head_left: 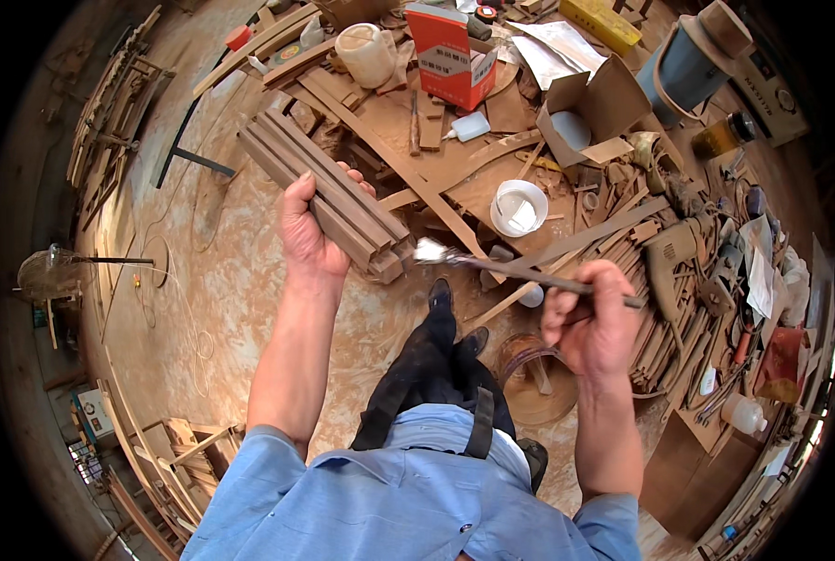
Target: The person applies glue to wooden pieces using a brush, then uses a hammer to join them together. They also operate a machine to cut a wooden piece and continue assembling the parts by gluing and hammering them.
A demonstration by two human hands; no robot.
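Note:
My left hand (315, 229) is closed around several grooved brown wooden bars (361, 222), gripped side by side as a bundle, tilted with their near ends toward the middle. In my right hand (593, 323) is a thin dark stick (520, 273), pinched near its right end. White paste (431, 251) coats its left tip, which hovers just right of the bars' near ends, seemingly apart from them. Beyond the stick, a white tub (498, 222) with whitish stuff inside stands on the cluttered bench.
Over the bench spread a red box (446, 61), an open cardboard box (590, 103), a white jug (366, 54), a power drill (672, 260) and many wood strips. A round bucket (539, 397) stands on the floor near my feet. A fan (53, 273) is at far left.

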